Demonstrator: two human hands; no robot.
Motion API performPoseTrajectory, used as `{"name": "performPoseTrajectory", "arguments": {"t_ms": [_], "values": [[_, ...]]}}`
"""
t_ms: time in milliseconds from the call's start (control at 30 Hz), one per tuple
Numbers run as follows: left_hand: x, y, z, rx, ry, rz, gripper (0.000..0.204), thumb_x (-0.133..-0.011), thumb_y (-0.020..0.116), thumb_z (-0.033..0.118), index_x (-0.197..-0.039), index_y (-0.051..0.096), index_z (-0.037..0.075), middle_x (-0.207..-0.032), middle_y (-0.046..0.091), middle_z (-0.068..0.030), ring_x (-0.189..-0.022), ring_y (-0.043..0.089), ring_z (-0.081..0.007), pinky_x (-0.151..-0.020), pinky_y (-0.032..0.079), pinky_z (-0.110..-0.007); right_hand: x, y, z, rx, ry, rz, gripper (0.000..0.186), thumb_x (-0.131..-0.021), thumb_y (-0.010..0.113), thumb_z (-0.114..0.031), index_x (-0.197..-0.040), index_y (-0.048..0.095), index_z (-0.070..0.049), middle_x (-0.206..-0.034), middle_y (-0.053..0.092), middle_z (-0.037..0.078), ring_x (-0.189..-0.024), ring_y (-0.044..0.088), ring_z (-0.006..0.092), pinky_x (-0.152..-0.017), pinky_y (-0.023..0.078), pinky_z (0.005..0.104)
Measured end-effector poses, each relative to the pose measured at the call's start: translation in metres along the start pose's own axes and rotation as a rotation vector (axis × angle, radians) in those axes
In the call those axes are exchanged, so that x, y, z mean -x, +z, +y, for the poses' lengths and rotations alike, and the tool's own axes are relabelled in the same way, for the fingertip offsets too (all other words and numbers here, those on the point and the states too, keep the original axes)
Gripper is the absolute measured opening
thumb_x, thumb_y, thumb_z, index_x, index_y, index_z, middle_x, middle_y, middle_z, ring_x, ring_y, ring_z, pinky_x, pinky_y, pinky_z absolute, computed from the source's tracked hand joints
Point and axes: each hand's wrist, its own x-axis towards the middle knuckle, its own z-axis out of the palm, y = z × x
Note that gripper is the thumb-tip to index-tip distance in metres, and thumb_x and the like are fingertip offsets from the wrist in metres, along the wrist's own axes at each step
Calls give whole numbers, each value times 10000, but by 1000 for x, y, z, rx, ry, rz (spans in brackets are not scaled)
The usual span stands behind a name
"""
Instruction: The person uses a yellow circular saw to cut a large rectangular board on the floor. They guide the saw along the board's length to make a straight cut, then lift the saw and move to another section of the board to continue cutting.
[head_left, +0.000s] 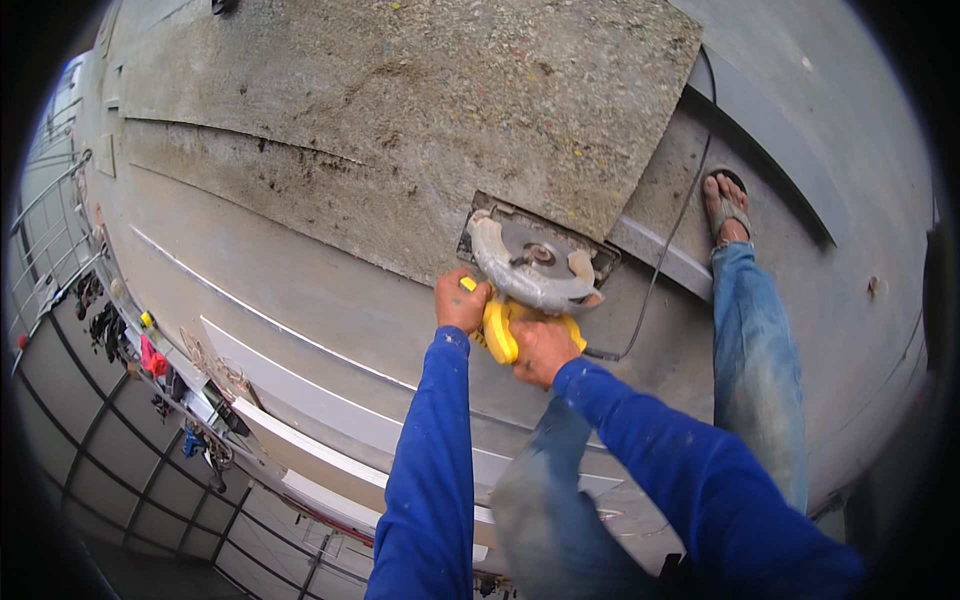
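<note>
A yellow circular saw (497, 330) with a grey metal blade guard rests its base plate at the near edge of a large speckled board (420, 120). My right hand (543, 350) is wrapped round its rear handle. On the saw's left side, my left hand (462, 302) grips the front handle. The round blade (540, 250) shows within the guard; whether it turns I cannot tell. A black power cord (668, 245) runs from the saw's rear past the board's right corner.
Grey channel pieces (770, 140) lie under and beside the board's right end. My sandalled foot (727, 205) stands close to the cord. Long pale strips (290, 370) lie on the floor at the left, near a railing (60, 220) and scattered gear (150, 350).
</note>
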Motion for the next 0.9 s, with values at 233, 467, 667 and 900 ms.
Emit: {"name": "performPoseTrajectory", "arguments": {"t_ms": [233,467,667,900], "values": [[3,-3,1,-12,35,-8,199,-656,648,137,-676,605,-57,-557,581,-152,-505,522,-185,-532,460,-367,2,11,3,-4,-4,34,308,-634,688,-162,-897,596,-30,-763,668,193,-717,661,390,-667,537,473],[1,-6,5,31,34,-8,289,-623,688,207,-670,558,-47,-606,548,-261,-536,531,-385,-578,451,-449,-2,9,-2,22,9,57,253,-632,679,-137,-851,600,-38,-766,664,183,-722,659,377,-662,529,472],[-3,-10,8,88,-2,-42,264,-621,684,178,-648,547,-45,-576,528,-230,-513,495,-368,-555,437,-439,-4,11,-8,0,13,60,240,-651,683,-147,-846,592,-42,-767,657,168,-728,656,371,-659,526,468],[-6,-16,6,46,61,-4,264,-614,690,179,-655,553,-43,-585,528,-235,-537,504,-377,-573,442,-435,-10,13,-10,36,13,30,256,-653,697,-166,-843,583,-39,-760,653,165,-722,657,366,-651,524,469]]}}
